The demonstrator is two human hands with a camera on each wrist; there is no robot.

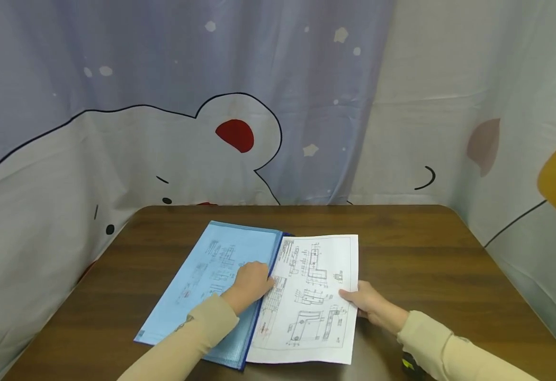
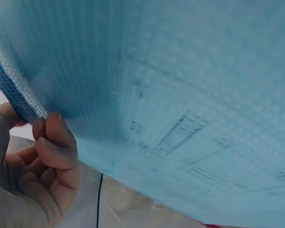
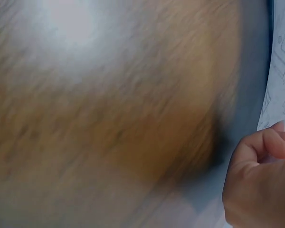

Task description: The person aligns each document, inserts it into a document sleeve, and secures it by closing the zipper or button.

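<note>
A translucent blue mesh document pouch (image 1: 206, 275) lies on the brown table (image 1: 426, 254), with printed drawings showing through it. A white sheet of technical drawings (image 1: 313, 296) sticks out of its right, dark-blue edge. My left hand (image 1: 251, 286) grips that pouch edge. In the left wrist view the pouch (image 2: 180, 95) fills the frame and my left hand (image 2: 38, 161) has its fingers curled at the edge. My right hand (image 1: 366, 302) pinches the sheet's right edge. The right wrist view is blurred, showing the curled right hand (image 3: 261, 185) beside the sheet (image 3: 282, 90).
A cartoon-printed curtain (image 1: 163, 132) hangs close behind and around the table. Bare wood lies to the right of the sheet and behind the pouch. A small dark object with a yellow mark (image 1: 410, 365) sits by my right sleeve at the front edge.
</note>
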